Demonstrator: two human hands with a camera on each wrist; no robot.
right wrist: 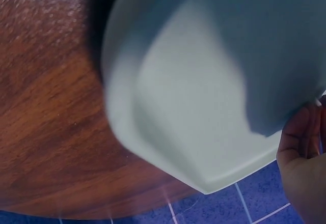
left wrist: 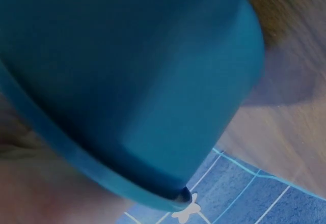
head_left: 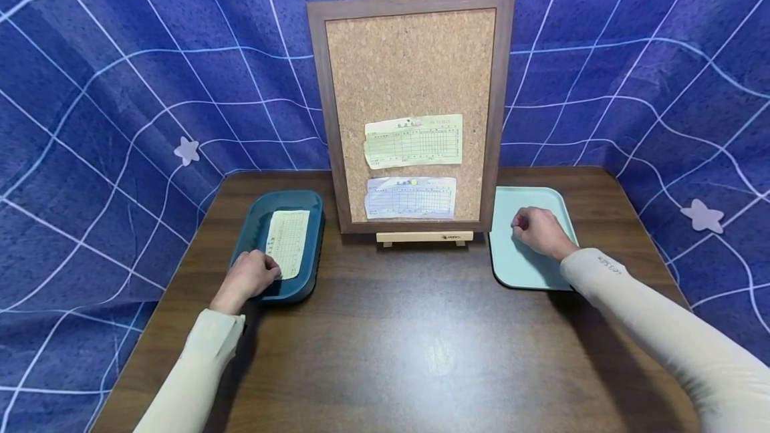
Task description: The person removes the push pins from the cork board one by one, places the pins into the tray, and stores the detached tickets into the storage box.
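**Pale sleeves [head_left: 662, 339], nearest the camera, over a brown table [head_left: 361, 353]**

Blue cloth [head_left: 90, 112]: printed with a wavy light grid and stars; behind the table and along both sides.

Table: wood-grained, a bright patch of glare near its middle.

Cork board [head_left: 409, 59]: brown-framed, standing upright at the far side, between my two hands.

Mint tray [head_left: 511, 266]: shallow, flat on the table, just right of the board's lower corner.

Blue-green tray [head_left: 313, 266]: deeper, raised rim, left of the board; its wall fills most of my left wrist view.

Upper slip [head_left: 415, 152]: pale green, ruled form, on the lower half of the cork, edges slightly wavy.

Lower slip [head_left: 411, 202]: pale blue, ruled likewise, directly beneath, near the bottom of the frame.

Loose slip [head_left: 290, 239]: pale yellow-green, lying lengthwise inside the blue-green tray.

Left hand [head_left: 252, 274]: mine, at the near end of that tray, fingers bent, tips at the loose slip's near corner. I cannot tell whether they pinch the paper.

Right hand [head_left: 538, 229]: mine, over the mint tray, fingers curled in toward the thumb. Whether they grasp anything I cannot tell.

Wooden ledge [head_left: 415, 238]: narrow, pale, below the frame.

Fastenings: one pinkish [head_left: 418, 121], at the upper slip's top edge; one yellow-green [head_left: 414, 182], at the lower slip's.
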